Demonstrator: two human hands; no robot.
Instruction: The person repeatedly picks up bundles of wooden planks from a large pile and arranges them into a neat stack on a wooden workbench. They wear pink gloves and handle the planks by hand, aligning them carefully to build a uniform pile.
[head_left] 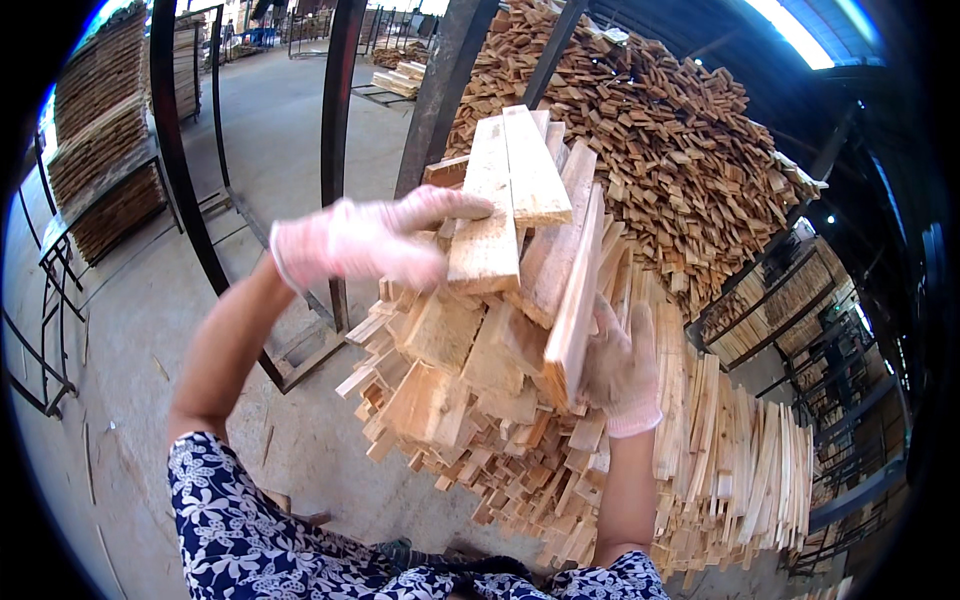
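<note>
My left hand (375, 240), in a pale pink work glove, has its thumb and fingers spread. One finger reaches the left edge of a short wooden board (485, 240) on top of the stack. A second board (538, 170) lies beside it, to the right. On the stack's right side, my gloved right hand (622, 370) is stretched out against a board tilted on its edge (575, 310); part of its fingers is hidden behind that board. Below both hands, a large stack of boards (430, 410) shows its cut ends.
Black metal posts (340, 120) rise at the left and behind the stack. A huge heap of short wood pieces (640, 140) fills the far right. Racks of stacked boards (105, 130) stand at the far left. Loose slivers lie on the concrete floor (130, 340).
</note>
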